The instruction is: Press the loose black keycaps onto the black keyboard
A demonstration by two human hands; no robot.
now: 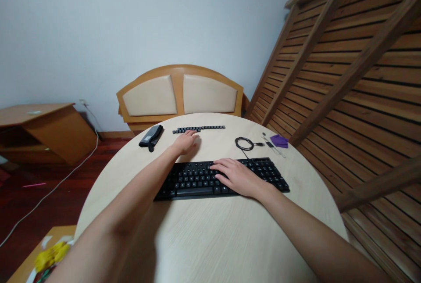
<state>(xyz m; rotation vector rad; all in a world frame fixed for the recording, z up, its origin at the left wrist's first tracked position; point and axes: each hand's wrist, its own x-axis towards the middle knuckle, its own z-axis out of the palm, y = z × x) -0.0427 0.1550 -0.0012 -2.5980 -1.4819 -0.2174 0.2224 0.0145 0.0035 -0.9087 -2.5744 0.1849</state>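
A black keyboard (197, 180) lies across the middle of a round pale wooden table (210, 239). My right hand (237, 177) rests flat on its keys, fingers stretched out toward the left. My left hand (186, 141) reaches past the keyboard to a row of loose black keycaps (207, 128) near the far edge. Its fingertips touch the left end of that row, and whether they pinch a keycap is hidden.
A dark grey pouch (151, 137) lies at the far left of the table. A coiled black cable (245, 143), small tools (270, 144) and a purple cloth (279, 141) sit at the far right. A chair back (179, 94) stands behind; slatted wood (348, 77) leans on the right.
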